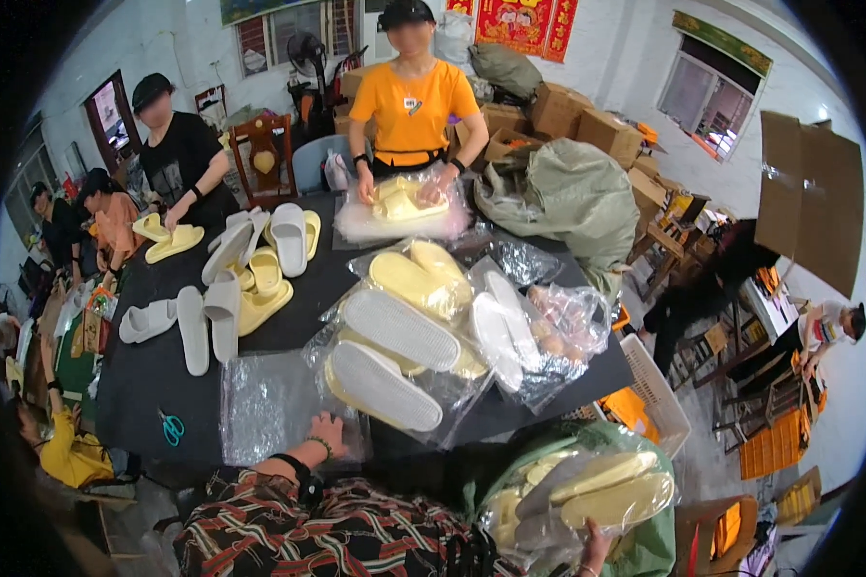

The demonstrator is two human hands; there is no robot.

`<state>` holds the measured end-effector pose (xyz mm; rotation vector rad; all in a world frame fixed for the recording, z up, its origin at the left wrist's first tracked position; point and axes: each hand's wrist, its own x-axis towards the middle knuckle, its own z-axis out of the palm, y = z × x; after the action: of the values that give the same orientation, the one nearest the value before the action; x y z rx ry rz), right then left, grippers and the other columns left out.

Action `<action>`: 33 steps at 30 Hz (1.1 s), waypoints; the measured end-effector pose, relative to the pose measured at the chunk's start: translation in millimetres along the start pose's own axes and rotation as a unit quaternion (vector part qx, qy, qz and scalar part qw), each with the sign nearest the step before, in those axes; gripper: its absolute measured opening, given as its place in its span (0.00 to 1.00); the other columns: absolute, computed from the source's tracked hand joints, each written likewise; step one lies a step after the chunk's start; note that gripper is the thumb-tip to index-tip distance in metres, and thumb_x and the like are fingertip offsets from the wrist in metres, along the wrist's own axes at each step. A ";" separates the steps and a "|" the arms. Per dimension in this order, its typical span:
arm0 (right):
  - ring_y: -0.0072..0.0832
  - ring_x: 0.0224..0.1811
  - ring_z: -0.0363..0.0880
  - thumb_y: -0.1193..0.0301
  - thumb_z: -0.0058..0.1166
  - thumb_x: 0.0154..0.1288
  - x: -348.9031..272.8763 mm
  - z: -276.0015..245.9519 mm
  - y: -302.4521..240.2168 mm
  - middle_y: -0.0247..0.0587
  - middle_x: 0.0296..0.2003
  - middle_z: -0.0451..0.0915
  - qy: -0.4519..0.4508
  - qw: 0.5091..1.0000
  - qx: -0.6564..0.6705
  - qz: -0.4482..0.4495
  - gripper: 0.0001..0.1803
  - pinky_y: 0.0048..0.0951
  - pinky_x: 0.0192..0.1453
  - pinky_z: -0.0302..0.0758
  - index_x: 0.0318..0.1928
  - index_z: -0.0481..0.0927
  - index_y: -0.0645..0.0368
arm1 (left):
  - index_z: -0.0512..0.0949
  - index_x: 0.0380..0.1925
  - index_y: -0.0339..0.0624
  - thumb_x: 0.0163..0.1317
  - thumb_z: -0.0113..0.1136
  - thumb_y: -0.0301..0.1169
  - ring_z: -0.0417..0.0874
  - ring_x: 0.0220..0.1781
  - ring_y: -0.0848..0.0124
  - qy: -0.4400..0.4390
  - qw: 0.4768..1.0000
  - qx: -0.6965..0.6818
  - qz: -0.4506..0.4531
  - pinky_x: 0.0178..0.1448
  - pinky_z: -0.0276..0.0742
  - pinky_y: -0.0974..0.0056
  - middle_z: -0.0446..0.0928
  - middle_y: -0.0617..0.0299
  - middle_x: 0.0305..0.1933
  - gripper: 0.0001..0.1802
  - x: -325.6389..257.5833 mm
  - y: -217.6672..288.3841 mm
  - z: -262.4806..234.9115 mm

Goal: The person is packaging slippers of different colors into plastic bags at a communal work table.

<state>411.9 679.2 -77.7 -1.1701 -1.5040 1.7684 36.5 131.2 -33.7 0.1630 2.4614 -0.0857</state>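
Bagged yellow slippers [614, 489] above right fingers [595, 540]

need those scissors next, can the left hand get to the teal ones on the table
Probably yes: the left hand rests on empty clear bags, and the teal scissors lie just to its left on the black table, nothing between.

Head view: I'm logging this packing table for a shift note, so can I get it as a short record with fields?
Left hand: flat on an empty clear bag at the table's near edge
Right hand: holds a bagged yellow pair, off the table
Table: black, with bagged slippers, loose slippers, scissors
Others: person in orange bagging opposite; person in black handling a yellow pair
Right of table: white basket
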 end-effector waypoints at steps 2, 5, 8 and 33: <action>0.28 0.48 0.74 0.73 0.66 0.53 -1.2 12.2 -18.6 0.40 0.48 0.77 0.007 1.000 -0.011 -0.023 0.27 0.30 0.56 0.70 0.53 0.74 0.69 | 0.62 0.61 0.43 0.52 0.65 0.48 0.56 0.67 0.46 -0.007 1.000 -0.012 -0.005 0.63 0.66 0.45 0.51 0.46 0.67 0.40 -4.2 0.3 -8.1; 0.34 0.53 0.73 0.80 0.66 0.50 11.4 -11.2 -10.9 0.44 0.55 0.72 0.006 0.999 0.040 -0.008 0.39 0.35 0.58 0.71 0.63 0.63 0.67 | 0.63 0.60 0.42 0.50 0.65 0.51 0.56 0.66 0.44 0.001 0.999 -0.033 -0.003 0.64 0.64 0.45 0.53 0.43 0.66 0.42 -3.4 -5.7 -2.8; 0.30 0.50 0.74 0.73 0.66 0.53 9.1 -14.1 -29.0 0.40 0.50 0.76 0.006 0.999 -0.037 -0.036 0.29 0.31 0.59 0.68 0.56 0.72 0.68 | 0.63 0.61 0.41 0.50 0.65 0.51 0.55 0.67 0.44 0.001 0.999 -0.043 0.009 0.65 0.63 0.45 0.52 0.43 0.67 0.42 -3.9 -6.5 -3.6; 0.17 0.27 0.67 0.55 0.57 0.59 -12.3 183.6 -359.5 0.23 0.28 0.72 -0.102 0.941 -0.285 -0.153 0.27 0.23 0.30 0.62 0.51 0.79 0.63 | 0.72 0.52 0.44 0.50 0.65 0.41 0.61 0.62 0.41 0.060 0.989 -0.090 0.103 0.63 0.65 0.47 0.58 0.41 0.63 0.29 -2.8 -28.2 -11.8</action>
<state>211.0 662.0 272.2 -0.9428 -2.2846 1.3087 27.4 104.2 -22.2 0.3504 2.5393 0.2422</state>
